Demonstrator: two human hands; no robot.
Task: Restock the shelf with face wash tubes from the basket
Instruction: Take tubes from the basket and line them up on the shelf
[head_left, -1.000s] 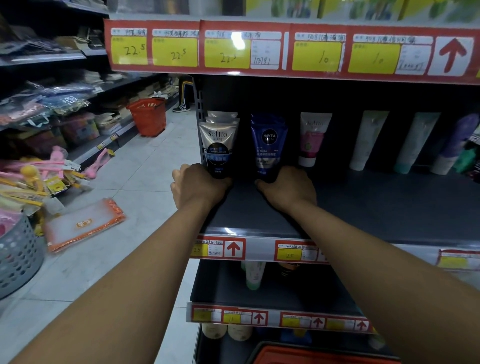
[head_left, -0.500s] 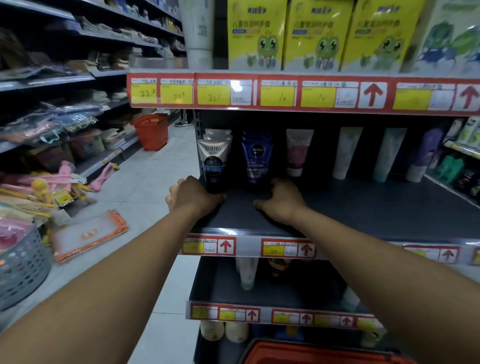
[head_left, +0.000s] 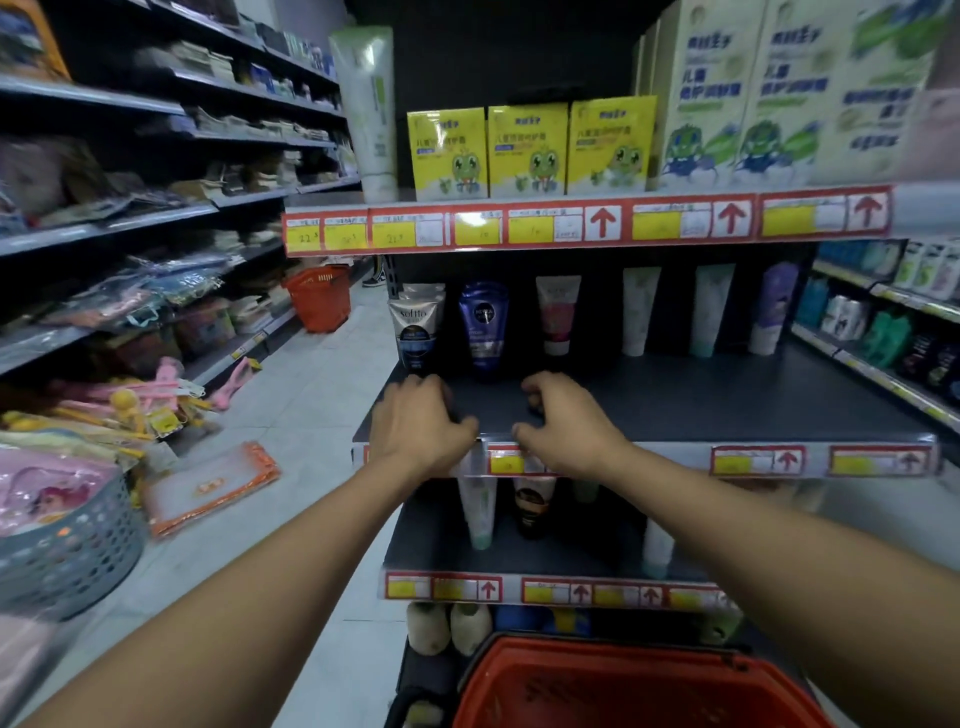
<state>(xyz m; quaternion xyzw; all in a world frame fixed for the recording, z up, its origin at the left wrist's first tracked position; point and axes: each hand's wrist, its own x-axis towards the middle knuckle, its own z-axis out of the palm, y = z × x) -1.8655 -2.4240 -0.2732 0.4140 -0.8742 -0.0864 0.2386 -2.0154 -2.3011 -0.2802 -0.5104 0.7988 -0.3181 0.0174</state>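
A dark shelf (head_left: 701, 400) holds upright face wash tubes along its back: a silver Softto tube (head_left: 415, 327), a blue Nivea tube (head_left: 484, 327), a pink and white tube (head_left: 557, 314) and several pale ones further right. My left hand (head_left: 418, 423) and my right hand (head_left: 563, 418) hover at the shelf's front edge with curled fingers, holding nothing, a short way in front of the two left tubes. A red basket (head_left: 613, 686) stands below me at the bottom edge; its contents are out of sight.
Price strips with red arrows (head_left: 602, 223) line each shelf edge. Yellow boxes (head_left: 527, 150) stand on the shelf above. A second red basket (head_left: 319, 296) sits down the aisle. A grey basket (head_left: 67, 551) and packets lie at the left on the floor.
Both hands have let go of the Softto and Nivea tubes and pulled back to the shelf's front edge. The view has tilted up and drawn away from the shelf.
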